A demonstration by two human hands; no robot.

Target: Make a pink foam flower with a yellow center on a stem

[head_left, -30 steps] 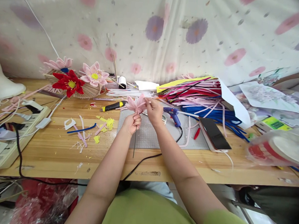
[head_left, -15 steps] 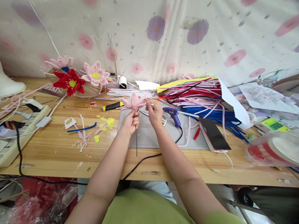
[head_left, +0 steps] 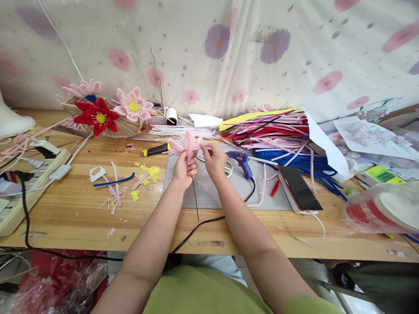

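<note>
A pale pink flower with fuzzy petals is held above the grey cutting mat. My left hand is closed around its base, and a thin dark stem slants down below the fist. At the flower's right side, my right hand pinches a petal tip between thumb and finger. Just right of that hand a blue glue gun lies on the mat, and a black and yellow cutter is left of the flower.
Finished flowers stand at the back left beside a power strip. Yellow scraps lie left of the mat. Bundled pipe cleaners, a phone and a bagged cup occupy the right.
The stem's lower end has swung to the right as the flower tilted slightly. My right hand has shifted a little left and down along the petals.
</note>
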